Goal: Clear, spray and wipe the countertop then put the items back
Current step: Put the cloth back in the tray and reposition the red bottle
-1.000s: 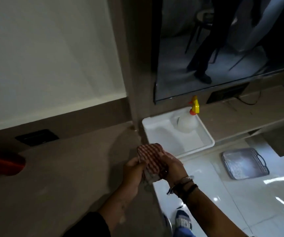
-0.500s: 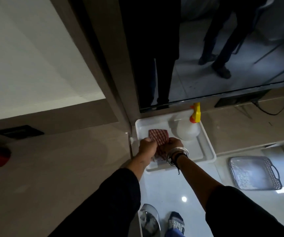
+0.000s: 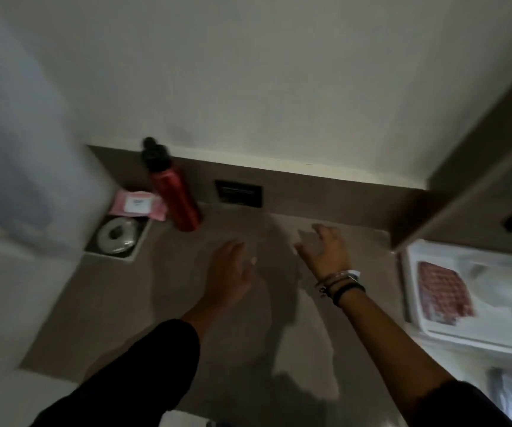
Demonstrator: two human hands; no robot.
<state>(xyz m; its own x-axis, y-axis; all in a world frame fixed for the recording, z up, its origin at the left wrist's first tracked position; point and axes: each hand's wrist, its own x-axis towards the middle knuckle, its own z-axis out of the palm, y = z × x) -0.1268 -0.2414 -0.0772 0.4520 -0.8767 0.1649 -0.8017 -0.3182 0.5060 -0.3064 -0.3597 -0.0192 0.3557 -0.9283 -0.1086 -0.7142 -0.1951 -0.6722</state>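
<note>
Head view: a person leans over a brown matte countertop, both arms reaching forward; the frame is motion-blurred.
Left hand: the left hand, in a black sleeve, hovers palm-down over the counter with fingers loosely spread, holding nothing.
Right hand: the right hand, with dark and silver bracelets at the wrist, is spread wide and empty just above the counter, beside the left hand.
Cloth: the red-and-white checked cloth lies flat in a white plastic tray, to the right of the right hand and apart from it.
Bottle: a red metal bottle with a black cap stands at the back wall, beyond the left hand and to its left.
Packet: a pink wipes packet lies just left of the bottle.
Roll: a white roll sits in a recessed square well, in front of the packet.
Socket: a dark wall socket plate is set in the backsplash beyond both hands.
</note>
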